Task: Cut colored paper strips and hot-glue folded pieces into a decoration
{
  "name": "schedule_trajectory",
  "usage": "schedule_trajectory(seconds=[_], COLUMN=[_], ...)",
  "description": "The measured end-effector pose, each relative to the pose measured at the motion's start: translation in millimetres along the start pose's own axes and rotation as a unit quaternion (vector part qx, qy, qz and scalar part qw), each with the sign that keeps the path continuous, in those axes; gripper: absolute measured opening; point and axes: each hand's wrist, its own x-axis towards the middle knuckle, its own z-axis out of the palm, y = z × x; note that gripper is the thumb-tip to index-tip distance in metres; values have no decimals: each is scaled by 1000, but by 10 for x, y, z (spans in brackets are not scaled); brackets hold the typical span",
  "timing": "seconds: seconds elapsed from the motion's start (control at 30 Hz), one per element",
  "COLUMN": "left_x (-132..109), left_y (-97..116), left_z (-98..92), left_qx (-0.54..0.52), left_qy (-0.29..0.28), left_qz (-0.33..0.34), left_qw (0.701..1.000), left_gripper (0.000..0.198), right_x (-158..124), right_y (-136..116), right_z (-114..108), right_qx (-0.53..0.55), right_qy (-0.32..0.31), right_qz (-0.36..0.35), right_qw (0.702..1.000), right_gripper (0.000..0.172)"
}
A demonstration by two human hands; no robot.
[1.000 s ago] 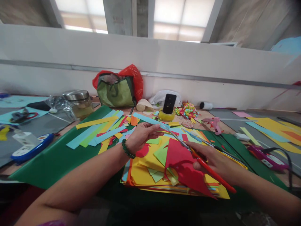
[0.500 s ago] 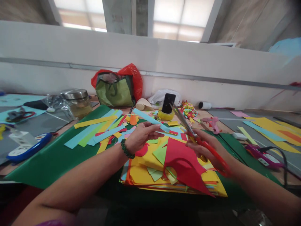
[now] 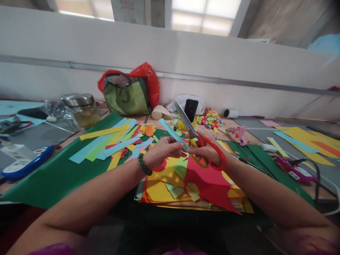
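Observation:
My left hand (image 3: 163, 151), with a green bead bracelet at the wrist, pinches a light blue paper strip (image 3: 170, 131) that sticks up and away. My right hand (image 3: 205, 150) has its fingers through the handles of red-handled scissors (image 3: 198, 140). Their metal blades point up and left, right beside the strip. Both hands meet above a stack of coloured paper sheets (image 3: 170, 184). A cut red sheet (image 3: 209, 186) lies on top of that stack.
A green sheet (image 3: 53, 177) covers the table, strewn with several paper strips (image 3: 106, 143). At the back stand a glass jar (image 3: 82, 110), a red and green bag (image 3: 130, 91), a phone on a yellow stand (image 3: 190, 111), paper flowers (image 3: 209, 118). Glue guns (image 3: 294, 170) lie at right.
My right hand lifted the scissors from low over the red sheet and swung them up and left to the blue strip. My left hand kept hold of the strip.

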Motion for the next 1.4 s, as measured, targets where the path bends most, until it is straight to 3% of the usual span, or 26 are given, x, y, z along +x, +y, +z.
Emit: schedule_trajectory(seconds=[0.23,0.47,0.83,1.1,1.4], left_x=[18,27,10,13,-12], left_y=[-5,-47,-37,-59,-36], left_z=[7,-29,6,33,51], left_qx=[15,39,28,3,-34], left_qy=[-17,-47,-26,8,41], left_qz=[-18,-6,5,22,81], left_qw=[1000,998,999,1000,995], left_gripper=[14,30,22,17,17], right_x=[-42,-39,-76,-81,-86], right_y=[-48,-83,-157,-90,-57], right_z=[0,47,83,83,61], right_qx=[-7,-34,-35,-42,-2], right_qy=[-10,23,-6,-9,-16], right_qz=[15,12,21,-37,-36], right_qw=[1000,999,999,998,999], right_gripper=[59,61,59,51,52])
